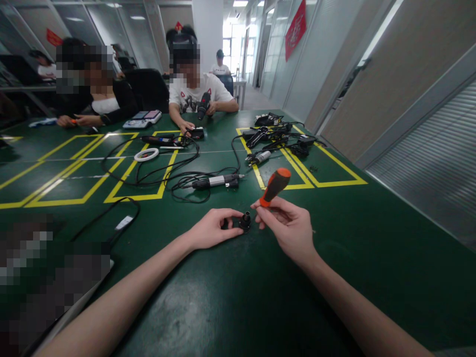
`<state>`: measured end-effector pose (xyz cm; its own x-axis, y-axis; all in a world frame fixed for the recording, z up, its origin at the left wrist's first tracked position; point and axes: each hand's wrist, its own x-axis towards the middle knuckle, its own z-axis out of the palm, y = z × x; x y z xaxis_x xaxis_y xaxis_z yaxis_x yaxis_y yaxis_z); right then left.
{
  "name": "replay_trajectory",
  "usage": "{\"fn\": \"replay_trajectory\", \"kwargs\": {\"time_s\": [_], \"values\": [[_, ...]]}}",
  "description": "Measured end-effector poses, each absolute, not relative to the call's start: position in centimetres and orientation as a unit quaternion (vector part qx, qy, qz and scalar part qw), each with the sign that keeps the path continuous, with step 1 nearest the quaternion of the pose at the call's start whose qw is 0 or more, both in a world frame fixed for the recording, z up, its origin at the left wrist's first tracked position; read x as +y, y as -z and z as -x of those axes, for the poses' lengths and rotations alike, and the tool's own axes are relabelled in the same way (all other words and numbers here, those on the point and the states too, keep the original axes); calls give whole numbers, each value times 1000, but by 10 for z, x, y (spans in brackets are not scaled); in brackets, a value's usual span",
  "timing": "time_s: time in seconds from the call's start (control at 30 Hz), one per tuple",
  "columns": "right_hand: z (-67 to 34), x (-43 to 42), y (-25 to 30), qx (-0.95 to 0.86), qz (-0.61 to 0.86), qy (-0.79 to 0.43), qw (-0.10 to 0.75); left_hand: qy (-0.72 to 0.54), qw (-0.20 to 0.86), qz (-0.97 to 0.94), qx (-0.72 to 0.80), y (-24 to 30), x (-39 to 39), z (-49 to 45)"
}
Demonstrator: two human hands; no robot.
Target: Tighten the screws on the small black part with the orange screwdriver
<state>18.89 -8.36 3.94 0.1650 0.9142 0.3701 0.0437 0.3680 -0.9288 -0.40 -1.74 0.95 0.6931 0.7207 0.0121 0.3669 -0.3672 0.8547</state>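
My left hand rests on the green table, its fingers closed round a small black part and pinning it to the surface. My right hand grips a screwdriver with an orange and black handle. The handle tilts up and away to the right, and the tip points down at the black part. The shaft is mostly hidden by my fingers.
A black and silver corded tool lies just beyond my hands among looping black cables. A white ring and yellow floor-tape boxes mark the table. More black tools pile at the far right. Two people sit across the table; one holds a drill.
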Motion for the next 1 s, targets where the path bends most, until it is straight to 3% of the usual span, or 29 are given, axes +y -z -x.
{"fn": "replay_trajectory", "kwargs": {"time_s": [0.43, 0.67, 1.0], "values": [[-187, -82, -39, -501, 452, -401, 619, -198, 446, -808, 331, -11, -17, 5], [-187, -80, -34, -530, 435, -343, 642, -206, 458, -798, 333, -8, -16, 5], [-191, -86, -36, -549, 466, -337, 607, -207, 471, -790, 333, -6, -17, 3]]}}
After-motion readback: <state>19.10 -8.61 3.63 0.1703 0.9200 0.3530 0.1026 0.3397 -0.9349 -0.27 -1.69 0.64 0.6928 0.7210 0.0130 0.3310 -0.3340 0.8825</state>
